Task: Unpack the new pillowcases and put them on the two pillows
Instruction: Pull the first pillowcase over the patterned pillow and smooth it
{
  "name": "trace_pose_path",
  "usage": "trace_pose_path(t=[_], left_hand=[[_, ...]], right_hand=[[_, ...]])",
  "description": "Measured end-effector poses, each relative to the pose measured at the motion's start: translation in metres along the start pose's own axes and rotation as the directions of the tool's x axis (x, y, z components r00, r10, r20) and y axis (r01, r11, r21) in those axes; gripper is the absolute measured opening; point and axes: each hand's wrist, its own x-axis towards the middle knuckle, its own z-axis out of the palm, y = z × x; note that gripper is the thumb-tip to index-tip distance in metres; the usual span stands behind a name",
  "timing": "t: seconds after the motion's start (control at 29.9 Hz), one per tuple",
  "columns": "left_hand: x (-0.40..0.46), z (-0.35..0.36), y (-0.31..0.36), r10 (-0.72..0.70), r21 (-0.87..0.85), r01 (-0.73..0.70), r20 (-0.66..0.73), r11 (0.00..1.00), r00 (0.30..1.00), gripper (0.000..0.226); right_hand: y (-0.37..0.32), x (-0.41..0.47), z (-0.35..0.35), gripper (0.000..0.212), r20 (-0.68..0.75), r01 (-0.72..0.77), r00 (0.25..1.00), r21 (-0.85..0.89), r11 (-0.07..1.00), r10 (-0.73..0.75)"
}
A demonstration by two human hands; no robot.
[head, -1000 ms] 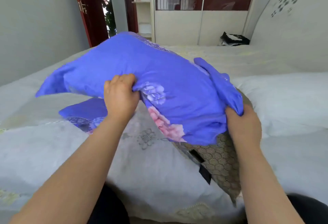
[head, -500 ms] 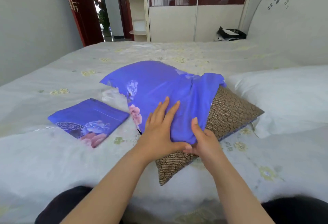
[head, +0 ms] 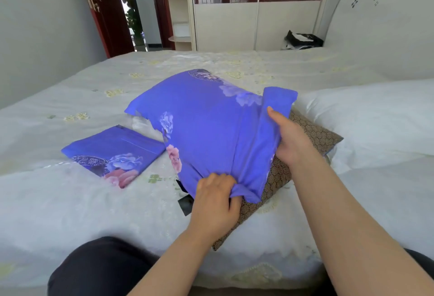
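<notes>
Both hands grip the blue pillowcase (head: 206, 129) half-covering the brown pillow (head: 312, 136). The left hand (head: 217, 204) bunches its near corner in curled fingers; the right hand (head: 291, 138) pinches the open hem.

Grey walls (head: 42, 37), red open door (head: 103, 11) – daylight beyond; cream wardrobe (head: 256, 25), pale headboard (head: 380, 25), white bedspread (head: 70, 201).
</notes>
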Motion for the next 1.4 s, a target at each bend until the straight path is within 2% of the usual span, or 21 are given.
trace_pose_path(t=[0.03,0.1,0.17,0.27,0.33,0.37,0.43,0.53,0.57,0.63,0.7,0.77,0.84,0.9,0.97,1.0,1.07,1.1,1.24,1.34,1.4], left_hand=[[-0.003,0.001,-0.001,0.001,0.01,-0.001,-0.006,1.0,1.0,0.013],[-0.006,0.0,-0.006,-0.017,-0.009,0.017,-0.04,1.0,0.999,0.012],[-0.01,0.001,-0.01,-0.078,-0.09,0.07,-0.092,0.993,0.993,0.01],[-0.025,0.013,-0.01,-0.372,-0.263,0.315,-0.207,0.912,0.905,0.016],[-0.033,0.021,-0.009,-0.608,-0.448,0.492,-0.16,0.747,0.778,0.052],[-0.034,0.021,-0.007,-0.68,-0.562,0.528,-0.085,0.636,0.729,0.066],[-0.03,0.019,-0.001,-0.681,-0.738,0.465,0.011,0.489,0.733,0.075],[-0.008,0.015,-0.003,-0.674,-0.894,0.359,0.094,0.266,0.733,0.046],[0.002,0.009,-0.006,-0.686,-0.901,0.353,0.091,0.252,0.722,0.039],[0.029,-0.014,-0.016,-0.67,-0.865,0.315,-0.033,0.391,0.742,0.033],[0.057,-0.044,-0.032,-0.677,-0.86,0.251,-0.139,0.445,0.723,0.032],[0.078,-0.071,-0.059,-0.756,-0.879,0.226,-0.2,0.419,0.623,0.031],[0.078,-0.088,-0.095,-0.828,-0.937,0.159,-0.185,0.311,0.529,0.023],[0.062,-0.097,-0.116,-0.89,-0.908,0.286,-0.165,0.304,0.424,0.045],[0.038,-0.097,-0.121,-0.873,-0.752,0.461,-0.323,0.472,0.366,0.043],[0.025,-0.096,-0.118,-0.8,-0.626,0.502,-0.419,0.597,0.429,0.041],[0.008,-0.09,-0.116,-0.599,-0.392,0.454,-0.488,0.801,0.635,0.038],[0.004,-0.091,-0.114,-0.575,-0.401,0.42,-0.456,0.814,0.679,0.034],[0.009,-0.107,-0.091,-0.582,-0.523,0.357,-0.366,0.774,0.726,0.026],[-0.006,-0.084,-0.084,-0.454,-0.274,0.399,-0.177,0.875,0.873,0.01],[-0.026,-0.066,-0.09,-0.368,-0.031,0.367,-0.055,0.93,0.928,0.024]], right_hand=[[-0.005,0.004,0.001,0.023,-0.139,0.077,0.987,-0.066,0.995,-0.085],[-0.008,0.003,-0.009,0.009,-0.438,0.248,0.852,-0.144,0.958,-0.287],[0.004,-0.005,-0.035,0.009,-0.62,0.343,0.718,-0.08,0.936,-0.316],[0.046,-0.015,-0.079,0.011,-0.699,0.188,0.714,0.157,0.97,-0.026],[0.069,-0.013,-0.09,0.035,-0.749,0.079,0.654,-0.067,0.995,-0.102],[0.074,-0.012,-0.092,0.04,-0.745,0.058,0.645,-0.172,0.983,-0.168],[0.073,-0.008,-0.093,0.04,-0.725,0.017,0.655,-0.27,0.963,-0.215],[0.071,-0.002,-0.089,0.022,-0.69,-0.036,0.698,-0.3,0.953,-0.191],[0.07,-0.002,-0.084,0.018,-0.68,-0.045,0.712,-0.293,0.955,-0.176],[0.072,-0.007,-0.074,0.014,-0.661,-0.029,0.734,-0.261,0.965,-0.157],[0.076,-0.02,-0.051,0.017,-0.586,0.011,0.806,-0.12,0.993,-0.08],[0.084,-0.041,-0.02,0.016,-0.467,-0.012,0.884,-0.025,1.0,-0.001],[0.1,-0.061,0.005,0.013,-0.303,-0.112,0.948,-0.03,0.993,0.098],[0.115,-0.07,0.012,0.019,-0.244,-0.157,0.96,-0.055,0.986,0.139],[0.123,-0.07,0.006,0.017,-0.306,-0.121,0.947,-0.045,0.992,0.101],[0.124,-0.07,0.003,0.018,-0.351,-0.06,0.935,-0.017,0.998,0.05],[0.122,-0.068,-0.005,0.019,-0.424,0.072,0.904,0.017,0.997,-0.057],[0.119,-0.068,-0.006,0.019,-0.441,0.119,0.891,0.006,0.993,-0.104],[0.11,-0.066,-0.011,0.029,-0.422,0.141,0.895,-0.048,0.989,-0.148],[0.109,-0.066,-0.018,0.024,-0.304,0.053,0.948,-0.138,0.989,-0.094],[0.104,-0.066,-0.025,0.022,-0.284,0.077,0.95,-0.179,0.981,-0.126]])
